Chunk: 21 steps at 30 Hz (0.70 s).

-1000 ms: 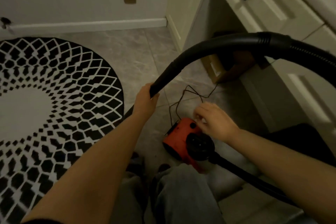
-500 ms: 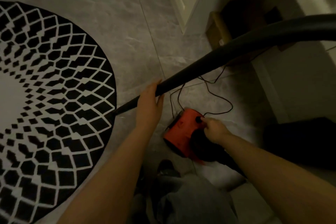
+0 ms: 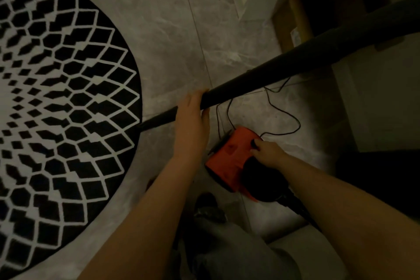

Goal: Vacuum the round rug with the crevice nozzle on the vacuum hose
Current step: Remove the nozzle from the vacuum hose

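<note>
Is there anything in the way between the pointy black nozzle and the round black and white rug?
No, nothing visible. The narrow black crevice nozzle, held by the left hand, already has its tip at the edge of the round black-and-white patterned rug, with only bare grey floor tile around it.

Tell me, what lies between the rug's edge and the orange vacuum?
In the head view, bare grey tile floor, crossed by the left hand gripping the black nozzle; its tip reaches the rug. The vacuum sits right.

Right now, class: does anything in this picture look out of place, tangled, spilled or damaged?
One thing: the thin black cord lies in loose, untidy loops on the tiled floor beside the orange vacuum, where it could snag. No spill or damage shows. The round rug lies flat.
</note>
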### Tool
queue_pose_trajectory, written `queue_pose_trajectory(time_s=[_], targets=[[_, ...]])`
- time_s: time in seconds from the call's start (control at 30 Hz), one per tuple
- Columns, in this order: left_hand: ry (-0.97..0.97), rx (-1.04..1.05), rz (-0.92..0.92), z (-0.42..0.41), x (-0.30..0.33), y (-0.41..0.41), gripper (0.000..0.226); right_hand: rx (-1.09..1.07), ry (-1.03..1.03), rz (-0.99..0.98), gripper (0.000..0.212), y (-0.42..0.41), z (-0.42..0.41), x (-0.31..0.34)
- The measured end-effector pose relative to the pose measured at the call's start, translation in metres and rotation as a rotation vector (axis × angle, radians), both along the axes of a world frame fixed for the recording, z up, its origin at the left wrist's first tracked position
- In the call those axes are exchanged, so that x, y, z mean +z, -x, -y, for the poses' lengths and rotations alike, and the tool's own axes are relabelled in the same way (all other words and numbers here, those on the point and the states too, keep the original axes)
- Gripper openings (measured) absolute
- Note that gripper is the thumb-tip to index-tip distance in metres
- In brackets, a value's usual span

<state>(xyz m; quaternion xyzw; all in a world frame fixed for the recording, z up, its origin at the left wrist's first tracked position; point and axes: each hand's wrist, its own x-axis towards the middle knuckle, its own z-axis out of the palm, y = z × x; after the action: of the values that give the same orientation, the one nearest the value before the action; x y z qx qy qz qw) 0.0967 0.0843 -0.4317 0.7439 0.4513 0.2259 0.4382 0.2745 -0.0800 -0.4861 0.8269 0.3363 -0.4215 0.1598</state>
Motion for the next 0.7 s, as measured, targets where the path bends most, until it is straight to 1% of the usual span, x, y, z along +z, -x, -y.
queue_pose_trajectory(time_s=[0.13,0.27,0.33,0.43,0.5,0.53,0.57,0.63,0.67,0.7], targets=[[-0.017,-0.035,0.021,-0.003,-0.002,0.003,0.031,0.07,0.051,0.038,0.054,0.008,-0.008,-0.018],[-0.019,-0.033,-0.008,-0.002,0.002,0.002,0.032,0.045,0.046,0.105,0.047,0.011,-0.01,-0.029],[-0.019,-0.039,-0.009,-0.002,0.002,0.003,0.032,0.034,0.055,0.09,0.044,0.011,-0.011,-0.029],[-0.027,-0.048,0.001,-0.003,0.002,0.006,0.032,-0.072,0.055,0.059,0.04,0.007,-0.014,-0.022],[-0.03,-0.047,0.003,-0.003,0.002,0.006,0.032,-0.083,0.021,0.033,0.036,0.006,-0.013,-0.018],[-0.026,-0.043,0.002,-0.002,0.002,0.006,0.033,-0.097,0.045,0.018,0.034,0.003,-0.013,-0.018],[-0.022,-0.041,-0.003,-0.002,0.002,0.005,0.033,-0.055,0.044,-0.006,0.033,0.001,-0.014,-0.017],[-0.018,-0.041,-0.012,-0.002,0.001,0.003,0.033,-0.09,0.052,-0.054,0.037,-0.001,-0.019,-0.011],[-0.018,-0.041,-0.015,-0.003,0.0,0.003,0.033,-0.144,0.05,-0.043,0.039,-0.004,-0.018,-0.011],[-0.022,-0.041,-0.019,-0.003,0.0,0.003,0.034,-0.132,0.052,-0.037,0.041,-0.007,-0.017,-0.012]])
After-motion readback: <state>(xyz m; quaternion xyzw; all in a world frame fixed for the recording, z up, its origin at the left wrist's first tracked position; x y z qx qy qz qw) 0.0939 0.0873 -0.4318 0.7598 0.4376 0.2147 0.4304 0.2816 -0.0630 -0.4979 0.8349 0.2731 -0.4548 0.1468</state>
